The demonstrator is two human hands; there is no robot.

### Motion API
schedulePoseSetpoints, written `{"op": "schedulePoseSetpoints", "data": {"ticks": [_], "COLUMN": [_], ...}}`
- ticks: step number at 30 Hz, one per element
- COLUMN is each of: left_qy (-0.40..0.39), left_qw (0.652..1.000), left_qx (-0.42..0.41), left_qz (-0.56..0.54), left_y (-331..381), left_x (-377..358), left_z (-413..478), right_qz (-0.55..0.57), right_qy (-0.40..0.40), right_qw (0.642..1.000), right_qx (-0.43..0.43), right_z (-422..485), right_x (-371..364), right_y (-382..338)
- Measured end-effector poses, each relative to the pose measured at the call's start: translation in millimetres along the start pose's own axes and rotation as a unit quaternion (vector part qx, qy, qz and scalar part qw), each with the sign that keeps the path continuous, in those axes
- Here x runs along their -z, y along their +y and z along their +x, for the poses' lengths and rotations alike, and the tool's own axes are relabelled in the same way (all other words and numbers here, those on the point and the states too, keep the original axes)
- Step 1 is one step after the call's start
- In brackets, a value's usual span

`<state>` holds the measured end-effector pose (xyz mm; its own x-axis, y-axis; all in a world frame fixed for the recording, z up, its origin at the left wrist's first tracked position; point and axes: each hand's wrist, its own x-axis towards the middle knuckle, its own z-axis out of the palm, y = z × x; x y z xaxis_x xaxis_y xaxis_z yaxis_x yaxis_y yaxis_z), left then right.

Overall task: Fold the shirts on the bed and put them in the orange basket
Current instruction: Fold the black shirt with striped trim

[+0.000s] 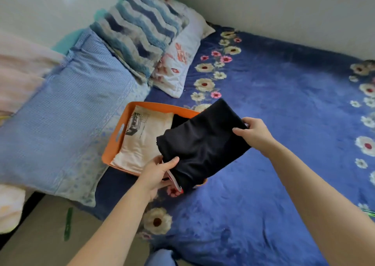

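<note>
A folded black shirt [205, 142] hangs over the right half of the orange basket [119, 132], held flat between both hands. My left hand [157, 174] grips its near left corner, thumb on top. My right hand [253, 134] pinches its far right edge. Inside the basket lies a folded cream shirt [142, 142] with a dark print, and a bit of another dark garment [179, 119] shows beside it. The basket stands on the bed near the pillows.
The bed carries a blue blanket with flowers [284, 123]. A light blue pillow [60, 123], a blue wavy cushion [142, 30] and a white flowered pillow [178, 63] lie to the left. White walls bound the far side. The floor [40, 235] shows at lower left.
</note>
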<state>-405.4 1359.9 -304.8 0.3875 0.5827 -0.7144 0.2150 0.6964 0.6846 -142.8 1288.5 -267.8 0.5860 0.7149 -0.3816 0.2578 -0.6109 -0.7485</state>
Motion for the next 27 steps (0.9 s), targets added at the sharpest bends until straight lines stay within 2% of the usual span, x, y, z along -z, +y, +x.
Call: {"op": "schedulePoseSetpoints", "data": {"ticks": [3, 8, 12, 14, 15, 17, 19, 20, 21, 24, 25, 27], "left_qy": [-0.010, -0.037, -0.071, -0.078, -0.069, -0.026, 0.016, 0.021, 0.013, -0.011, -0.015, -0.014], "left_qw": [0.999, 0.990, 0.972, 0.964, 0.964, 0.951, 0.908, 0.884, 0.862, 0.803, 0.796, 0.790], "left_qx": [0.042, 0.135, 0.209, 0.210, 0.178, 0.021, -0.159, -0.207, -0.212, -0.065, -0.015, 0.021], "left_qz": [0.021, 0.016, 0.080, 0.144, 0.188, 0.307, 0.386, 0.418, 0.460, 0.593, 0.604, 0.612], "left_y": [3, -4, -4, 0, 1, -1, 3, 5, 4, -8, -11, -20], "left_x": [21, 33, 32, 32, 34, 38, 35, 29, 20, -7, -15, -22], "left_z": [13, 36, 49, 50, 52, 61, 68, 71, 77, 91, 96, 105], "right_qz": [-0.123, -0.299, -0.399, -0.434, -0.441, -0.439, -0.435, -0.433, -0.431, -0.418, -0.418, -0.425], "right_qy": [0.007, 0.018, 0.015, 0.007, 0.000, -0.011, -0.025, -0.036, -0.052, -0.103, -0.119, -0.148], "right_qw": [0.992, 0.952, 0.913, 0.896, 0.892, 0.890, 0.893, 0.895, 0.897, 0.902, 0.900, 0.892], "right_qx": [0.036, 0.055, 0.079, 0.094, 0.104, 0.121, 0.116, 0.105, 0.086, 0.042, 0.034, 0.039], "right_z": [28, 74, 96, 95, 92, 86, 82, 81, 82, 89, 95, 99], "right_x": [-33, -81, -115, -127, -132, -141, -147, -149, -150, -147, -146, -146], "right_y": [-34, -65, -60, -51, -48, -40, -32, -27, -22, -11, -7, -6]}}
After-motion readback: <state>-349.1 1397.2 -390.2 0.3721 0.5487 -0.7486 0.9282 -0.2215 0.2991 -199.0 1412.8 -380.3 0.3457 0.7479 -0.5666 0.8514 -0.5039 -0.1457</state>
